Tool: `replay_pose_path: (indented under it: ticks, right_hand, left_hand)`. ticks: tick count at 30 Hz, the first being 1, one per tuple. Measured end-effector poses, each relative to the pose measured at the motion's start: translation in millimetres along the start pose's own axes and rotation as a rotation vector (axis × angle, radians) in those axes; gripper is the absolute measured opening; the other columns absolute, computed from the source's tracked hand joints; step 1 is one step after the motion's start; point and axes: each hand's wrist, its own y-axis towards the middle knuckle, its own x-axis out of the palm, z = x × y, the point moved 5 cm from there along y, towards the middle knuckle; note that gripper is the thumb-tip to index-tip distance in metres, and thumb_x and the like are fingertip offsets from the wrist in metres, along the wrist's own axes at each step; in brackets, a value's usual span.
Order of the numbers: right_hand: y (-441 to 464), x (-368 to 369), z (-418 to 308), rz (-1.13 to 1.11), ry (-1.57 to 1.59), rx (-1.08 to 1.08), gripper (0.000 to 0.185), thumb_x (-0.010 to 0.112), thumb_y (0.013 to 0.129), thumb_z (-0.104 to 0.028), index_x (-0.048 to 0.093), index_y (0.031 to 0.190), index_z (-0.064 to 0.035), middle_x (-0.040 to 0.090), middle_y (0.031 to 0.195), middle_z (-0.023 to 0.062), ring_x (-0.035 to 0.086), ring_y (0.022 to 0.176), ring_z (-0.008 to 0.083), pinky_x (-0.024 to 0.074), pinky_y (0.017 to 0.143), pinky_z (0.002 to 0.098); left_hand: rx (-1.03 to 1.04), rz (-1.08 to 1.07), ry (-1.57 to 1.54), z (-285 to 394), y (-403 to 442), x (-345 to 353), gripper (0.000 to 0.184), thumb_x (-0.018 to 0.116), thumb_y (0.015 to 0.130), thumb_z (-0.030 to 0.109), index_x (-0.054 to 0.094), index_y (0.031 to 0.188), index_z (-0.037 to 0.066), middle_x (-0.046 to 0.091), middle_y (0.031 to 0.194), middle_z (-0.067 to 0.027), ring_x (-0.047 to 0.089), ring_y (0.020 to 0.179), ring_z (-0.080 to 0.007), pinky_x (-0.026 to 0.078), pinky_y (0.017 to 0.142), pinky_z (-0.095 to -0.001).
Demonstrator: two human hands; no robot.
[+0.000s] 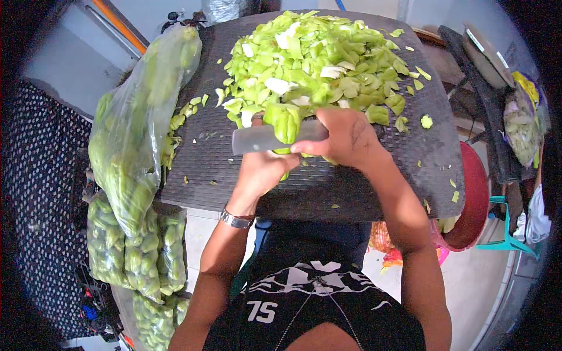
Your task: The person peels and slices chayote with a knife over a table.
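Note:
My left hand (266, 172), with a metal watch at the wrist, is wrapped round a green chayote (283, 121) from below. A wide blade (257, 139) crosses in front of the chayote, its free end pointing left. My right hand (345, 137) grips the other end of this blade, the thumb beside the chayote. Just beyond both hands, a large heap of green peelings and pale pieces (328, 64) lies on the dark textured table (216, 158). Part of the chayote is hidden by the blade and my fingers.
A clear bag of whole chayotes (132, 134) leans on the table's left edge. More filled bags (123, 245) stand below it. At the right are a red tub (471, 199), a teal stool (506, 234) and a bag with yellow (521, 123). Scraps lie around the heap.

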Motion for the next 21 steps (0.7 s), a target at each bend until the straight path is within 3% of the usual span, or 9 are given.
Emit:
replay_pose_path:
  ticks: [5,8,9,11,13,15,16,19,21]
  right_hand:
    - [1.6,-4.4,10.2,-0.054,0.022,0.063,0.086,0.063,0.074,-0.082,0.072,0.095,0.0006,0.071,0.083,0.025,0.071,0.082,0.0422,0.0557,0.076,0.0502]
    - [7.3,-11.6,64.0,-0.046,-0.064,0.238,0.084,0.057,0.081,-0.081,0.074,0.099,-0.0003,0.07,0.084,0.0271,0.071,0.083,0.0424,0.0553,0.077,0.0509]
    - [6.2,-12.1,84.1,-0.035,-0.108,0.313,0.084,0.054,0.083,-0.081,0.074,0.099,-0.0006,0.069,0.084,0.028,0.071,0.084,0.0426,0.0552,0.077,0.0512]
    - [0.8,-10.5,100.8,0.032,-0.13,0.185,0.064,0.05,0.096,-0.066,0.075,0.105,-0.0079,0.065,0.079,0.0249,0.067,0.081,0.0426,0.0517,0.074,0.0496]
    - [3.2,-19.2,96.3,0.02,-0.098,0.244,0.055,0.047,0.102,-0.059,0.075,0.11,-0.0124,0.064,0.078,0.024,0.065,0.082,0.0428,0.05,0.074,0.0488]
    - [1.1,-19.9,97.7,-0.071,0.003,0.499,0.056,0.047,0.102,-0.061,0.075,0.115,-0.014,0.066,0.082,0.0255,0.066,0.086,0.043,0.0502,0.077,0.0489]
    - [0.5,-17.7,99.7,-0.08,0.011,0.498,0.06,0.047,0.101,-0.062,0.075,0.111,-0.0113,0.067,0.085,0.0261,0.066,0.088,0.0428,0.0501,0.078,0.0489]
    - [2.0,-20.8,93.3,-0.092,0.029,0.531,0.071,0.047,0.098,-0.068,0.075,0.101,-0.0035,0.069,0.092,0.0279,0.067,0.092,0.0425,0.0499,0.081,0.0488]
    - [-2.9,-34.1,80.2,-0.084,0.036,0.613,0.078,0.047,0.096,-0.072,0.074,0.095,0.0012,0.069,0.092,0.0289,0.067,0.091,0.0425,0.0496,0.081,0.049]
  left_hand:
    - [-0.182,-0.119,0.089,-8.3,-4.2,-6.2,0.07,0.074,0.068,-0.006,0.045,0.132,-0.003,0.063,0.116,-0.0081,0.062,0.103,-0.0166,0.052,0.086,-0.0304]
    - [0.133,0.007,0.026,4.2,-10.2,-9.4,0.067,0.078,0.069,-0.004,0.051,0.131,-0.002,0.064,0.114,-0.0068,0.062,0.1,-0.016,0.052,0.085,-0.0294]
    - [0.089,0.013,-0.038,-0.1,-10.3,-11.3,0.066,0.08,0.07,-0.004,0.052,0.13,-0.002,0.064,0.113,-0.0068,0.062,0.1,-0.0159,0.052,0.085,-0.0295]
    - [-0.004,0.037,-0.177,-10.2,-12.2,-13.0,0.065,0.083,0.07,-0.003,0.054,0.129,-0.002,0.065,0.112,-0.007,0.062,0.1,-0.0157,0.053,0.086,-0.0296]
    - [-0.126,0.04,-0.294,-9.9,-6.0,-12.8,0.052,0.083,0.08,0.013,0.058,0.122,-0.002,0.067,0.102,-0.0071,0.066,0.091,-0.016,0.054,0.079,-0.0301]
    - [-0.234,-0.017,-0.411,-12.5,-1.8,-9.6,0.047,0.08,0.085,0.023,0.059,0.119,-0.001,0.068,0.097,-0.0069,0.068,0.083,-0.0162,0.054,0.073,-0.0307]
    - [-0.248,-0.011,-0.375,-18.0,-0.8,-8.1,0.043,0.071,0.092,0.035,0.062,0.115,0.001,0.068,0.091,-0.006,0.068,0.073,-0.0155,0.052,0.062,-0.0292]
    - [-0.297,-0.037,-0.371,-21.0,7.4,-8.5,0.053,0.067,0.094,0.043,0.059,0.123,0.0,0.072,0.098,-0.0149,0.071,0.084,-0.022,0.054,0.062,-0.0292]
    - [-0.207,-0.08,-0.571,-16.1,10.5,-3.0,0.057,0.068,0.093,0.047,0.057,0.126,0.001,0.073,0.101,-0.0126,0.069,0.077,-0.0166,0.053,0.059,-0.0273]
